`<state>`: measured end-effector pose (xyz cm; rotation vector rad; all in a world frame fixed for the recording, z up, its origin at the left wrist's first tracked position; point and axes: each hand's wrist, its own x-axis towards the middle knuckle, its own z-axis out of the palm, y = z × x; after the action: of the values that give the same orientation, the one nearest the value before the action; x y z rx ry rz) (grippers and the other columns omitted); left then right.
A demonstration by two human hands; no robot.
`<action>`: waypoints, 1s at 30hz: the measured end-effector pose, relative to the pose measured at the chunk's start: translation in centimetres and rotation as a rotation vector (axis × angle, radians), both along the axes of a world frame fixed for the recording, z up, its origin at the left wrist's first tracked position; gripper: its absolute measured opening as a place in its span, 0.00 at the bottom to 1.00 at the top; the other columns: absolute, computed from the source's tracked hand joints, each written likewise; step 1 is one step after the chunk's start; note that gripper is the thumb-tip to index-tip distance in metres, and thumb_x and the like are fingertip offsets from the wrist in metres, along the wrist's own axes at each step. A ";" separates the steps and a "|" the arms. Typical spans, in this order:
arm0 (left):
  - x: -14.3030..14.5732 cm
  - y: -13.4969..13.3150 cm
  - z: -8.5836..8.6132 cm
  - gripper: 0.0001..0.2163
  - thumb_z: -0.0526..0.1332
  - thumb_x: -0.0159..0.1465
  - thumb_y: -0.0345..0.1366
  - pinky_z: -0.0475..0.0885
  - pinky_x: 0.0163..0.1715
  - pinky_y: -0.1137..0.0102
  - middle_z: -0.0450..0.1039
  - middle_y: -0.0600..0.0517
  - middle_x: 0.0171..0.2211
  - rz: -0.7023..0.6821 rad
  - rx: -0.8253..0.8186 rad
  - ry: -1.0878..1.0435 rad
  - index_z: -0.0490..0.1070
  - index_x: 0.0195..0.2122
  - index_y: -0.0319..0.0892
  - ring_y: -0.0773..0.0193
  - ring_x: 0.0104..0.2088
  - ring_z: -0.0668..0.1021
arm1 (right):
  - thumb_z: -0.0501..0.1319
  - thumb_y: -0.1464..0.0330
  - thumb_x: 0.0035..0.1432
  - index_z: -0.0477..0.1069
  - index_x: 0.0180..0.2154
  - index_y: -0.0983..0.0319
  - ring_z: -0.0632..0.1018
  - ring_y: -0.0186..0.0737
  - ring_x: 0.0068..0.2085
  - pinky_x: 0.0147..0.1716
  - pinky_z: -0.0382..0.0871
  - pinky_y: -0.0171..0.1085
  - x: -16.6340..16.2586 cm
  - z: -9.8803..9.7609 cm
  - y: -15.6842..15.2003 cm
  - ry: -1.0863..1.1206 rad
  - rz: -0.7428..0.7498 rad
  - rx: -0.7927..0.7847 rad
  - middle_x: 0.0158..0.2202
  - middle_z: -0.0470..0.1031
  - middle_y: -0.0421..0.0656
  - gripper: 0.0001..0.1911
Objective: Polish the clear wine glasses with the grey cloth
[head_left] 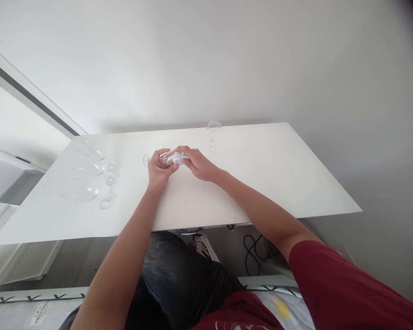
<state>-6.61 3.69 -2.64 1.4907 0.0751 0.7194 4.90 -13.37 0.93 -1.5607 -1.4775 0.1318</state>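
Glass (165,158) is held sideways by the left fingers (172,169), something white (178,158) by the right fingers (185,149); could easily get dropped onto the table (278,160) if the left grip's loosened.

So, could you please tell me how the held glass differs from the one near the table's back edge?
The held glass is tilted sideways between the left hand and right hand; the back glass appears to stand untouched. The hands partly hide the held glass; nothing hides the back glass. Both are clear.
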 end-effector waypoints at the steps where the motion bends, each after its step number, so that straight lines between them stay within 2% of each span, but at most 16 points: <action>1: 0.0 0.0 0.0 0.31 0.81 0.51 0.42 0.82 0.40 0.65 0.80 0.49 0.41 -0.006 -0.015 0.007 0.73 0.54 0.45 0.60 0.38 0.84 | 0.45 0.65 0.77 0.61 0.63 0.57 0.76 0.44 0.44 0.59 0.61 0.51 0.0 -0.1 0.0 -0.093 -0.033 0.005 0.49 0.78 0.47 0.19; 4: 0.0 0.2 -0.2 0.28 0.77 0.56 0.47 0.84 0.44 0.62 0.81 0.49 0.39 -0.048 -0.083 0.038 0.74 0.55 0.44 0.59 0.39 0.85 | 0.45 0.68 0.76 0.64 0.62 0.58 0.76 0.49 0.56 0.67 0.48 0.60 -0.3 -0.5 -0.1 -0.271 -0.061 0.005 0.55 0.77 0.51 0.19; 6: 0.0 0.2 -0.2 0.24 0.73 0.61 0.51 0.85 0.41 0.61 0.81 0.48 0.37 -0.076 -0.121 0.071 0.75 0.52 0.42 0.59 0.37 0.86 | 0.47 0.66 0.75 0.63 0.64 0.56 0.75 0.51 0.57 0.69 0.46 0.61 -0.7 -0.5 -0.1 -0.235 -0.017 0.013 0.56 0.77 0.50 0.20; 8: 0.0 0.2 -0.1 0.23 0.70 0.62 0.55 0.86 0.37 0.62 0.81 0.47 0.37 -0.083 -0.119 0.073 0.76 0.48 0.40 0.59 0.35 0.86 | 0.49 0.61 0.75 0.57 0.69 0.54 0.76 0.50 0.55 0.67 0.54 0.58 -1.3 -0.2 -0.3 -0.049 0.024 0.034 0.58 0.75 0.49 0.25; 10: 0.0 0.0 0.1 0.25 0.71 0.61 0.55 0.86 0.36 0.62 0.81 0.46 0.39 -0.072 -0.101 0.032 0.76 0.47 0.39 0.57 0.37 0.86 | 0.52 0.56 0.73 0.50 0.73 0.53 0.76 0.49 0.52 0.61 0.66 0.53 -1.9 0.3 -0.6 0.167 0.051 0.027 0.59 0.73 0.48 0.31; 12: 0.0 -0.2 0.4 0.27 0.73 0.59 0.54 0.87 0.38 0.59 0.81 0.45 0.41 -0.064 -0.090 0.015 0.76 0.50 0.39 0.55 0.39 0.86 | 0.56 0.54 0.71 0.49 0.73 0.53 0.77 0.48 0.48 0.54 0.72 0.49 -2.2 0.8 -0.8 0.277 0.045 -0.014 0.57 0.72 0.47 0.35; 14: 0.1 -0.4 0.6 0.28 0.73 0.59 0.54 0.86 0.40 0.57 0.82 0.45 0.40 -0.084 -0.104 0.059 0.75 0.52 0.38 0.54 0.38 0.87 | 0.59 0.53 0.69 0.56 0.70 0.53 0.76 0.46 0.44 0.52 0.73 0.49 -2.2 1.1 -0.9 0.271 -0.011 -0.049 0.54 0.74 0.47 0.33; 17: 0.1 -0.7 0.6 0.29 0.67 0.64 0.56 0.86 0.39 0.57 0.82 0.45 0.39 -0.173 -0.175 0.118 0.71 0.58 0.41 0.52 0.37 0.88 | 0.59 0.53 0.69 0.63 0.65 0.53 0.75 0.47 0.41 0.51 0.74 0.50 -1.8 1.0 -0.8 0.240 -0.164 -0.006 0.50 0.75 0.47 0.27; 21: -0.1 -1.0 0.8 0.36 0.65 0.67 0.55 0.85 0.37 0.58 0.83 0.41 0.46 -0.342 -0.195 0.113 0.55 0.71 0.50 0.48 0.42 0.88 | 0.60 0.51 0.68 0.65 0.62 0.51 0.75 0.51 0.49 0.55 0.71 0.53 -1.4 0.3 -0.8 0.223 -0.308 0.118 0.57 0.72 0.49 0.25; 24: -0.5 -1.1 1.0 0.42 0.67 0.67 0.52 0.84 0.38 0.58 0.84 0.40 0.47 -0.397 -0.146 0.086 0.43 0.75 0.53 0.47 0.45 0.87 | 0.62 0.51 0.67 0.66 0.59 0.51 0.74 0.53 0.54 0.58 0.70 0.54 -1.5 -0.2 -0.9 0.227 -0.371 0.190 0.59 0.71 0.49 0.23; 26: -0.6 -1.0 1.0 0.41 0.67 0.68 0.51 0.83 0.38 0.60 0.84 0.41 0.45 -0.410 -0.125 0.073 0.45 0.75 0.52 0.48 0.45 0.87 | 0.62 0.51 0.67 0.67 0.59 0.51 0.74 0.53 0.56 0.60 0.70 0.54 -1.5 -0.3 -0.9 0.262 -0.392 0.207 0.60 0.71 0.49 0.23; 28: -0.6 -0.5 0.9 0.39 0.67 0.67 0.51 0.81 0.34 0.64 0.84 0.43 0.39 -0.391 -0.134 0.041 0.50 0.74 0.49 0.50 0.40 0.87 | 0.62 0.50 0.66 0.66 0.59 0.52 0.73 0.53 0.58 0.61 0.70 0.54 -1.3 -0.2 -1.0 0.322 -0.423 0.216 0.61 0.70 0.50 0.24; 30: -0.2 0.3 0.6 0.38 0.68 0.66 0.49 0.78 0.29 0.67 0.82 0.49 0.33 -0.240 -0.169 -0.047 0.54 0.73 0.50 0.57 0.33 0.85 | 0.62 0.49 0.66 0.65 0.59 0.52 0.71 0.54 0.60 0.60 0.70 0.54 -1.0 0.0 -1.1 0.369 -0.473 0.228 0.61 0.69 0.50 0.26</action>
<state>-6.86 3.94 -2.02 1.2941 -0.0765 0.5399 3.85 -14.45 0.98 -1.5557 -0.7858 -0.0246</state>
